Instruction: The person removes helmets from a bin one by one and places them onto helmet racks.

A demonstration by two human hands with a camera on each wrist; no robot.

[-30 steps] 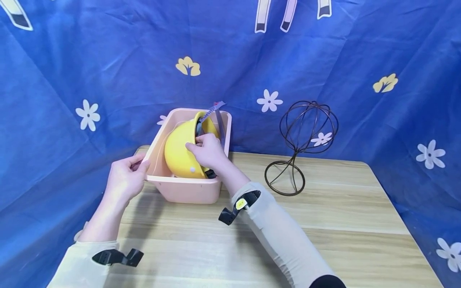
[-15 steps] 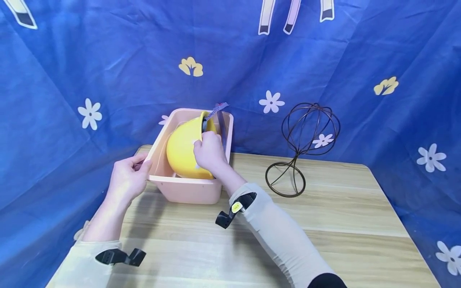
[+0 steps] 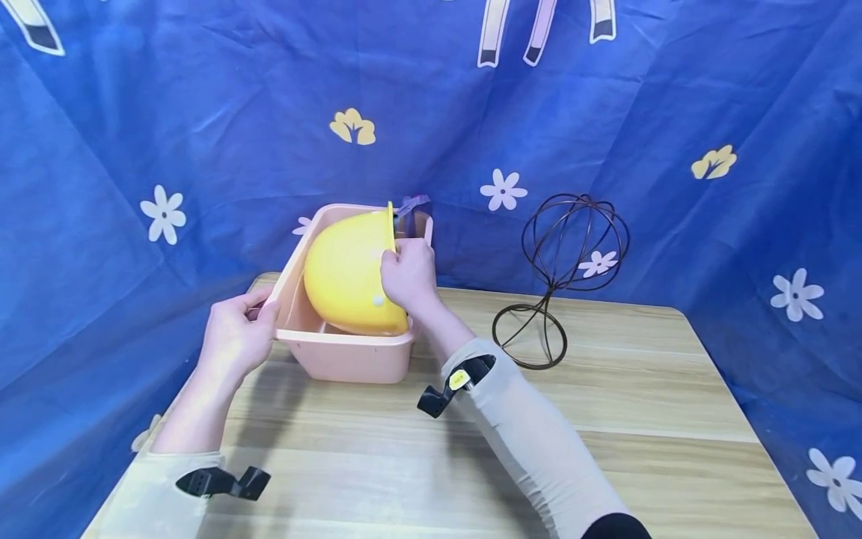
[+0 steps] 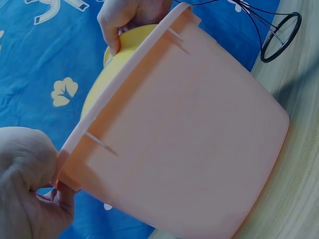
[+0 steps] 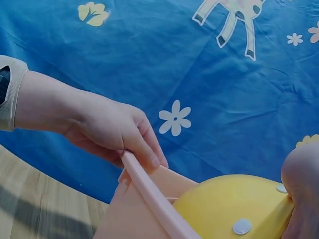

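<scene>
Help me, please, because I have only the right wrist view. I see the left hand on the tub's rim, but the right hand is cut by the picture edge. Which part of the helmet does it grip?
Observer: In the head view, the right hand grips the yellow helmet by its edge.

Operator: Thank you. Does any other object stand on the table?

Observer: Yes, a dark wire stand, in the head view to the right of the tub.

Operator: And what is behind the helmet's edge?

Observer: A purple strip, near the tub's far right corner; I cannot tell what it belongs to.
</scene>
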